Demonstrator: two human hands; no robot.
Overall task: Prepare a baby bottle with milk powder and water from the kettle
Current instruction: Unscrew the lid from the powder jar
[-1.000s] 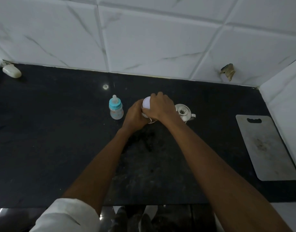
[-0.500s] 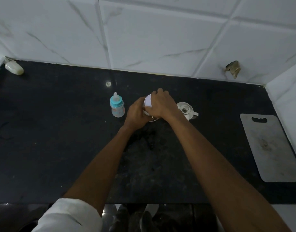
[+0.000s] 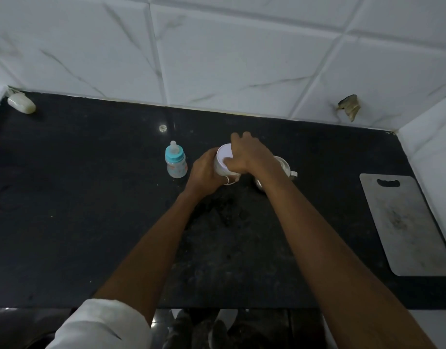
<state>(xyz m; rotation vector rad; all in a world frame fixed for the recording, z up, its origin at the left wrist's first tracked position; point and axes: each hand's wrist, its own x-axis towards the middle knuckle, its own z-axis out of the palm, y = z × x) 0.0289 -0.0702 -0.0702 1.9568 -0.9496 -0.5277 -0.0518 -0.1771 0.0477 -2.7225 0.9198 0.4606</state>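
Note:
A small baby bottle [image 3: 176, 162] with a blue collar and teat stands upright on the black counter [image 3: 90, 210]. To its right is a white milk powder container [image 3: 223, 162] with a white lid. My left hand [image 3: 206, 175] grips its side. On top of the lid lies my right hand [image 3: 249, 154], fingers curled over its rim. Just right of the container, a small steel kettle [image 3: 284, 170] is mostly hidden behind my right wrist.
A grey cutting board [image 3: 408, 222] lies flat at the counter's right end. A white bar-like object [image 3: 21, 103] sits in the far left corner. White marble tiles form the back wall and right side wall. The counter's front edge runs under my forearms.
My right hand has shifted on the lid, leaving more of the lid's white top uncovered. The left hand stays on the container's side. The bottle has not moved.

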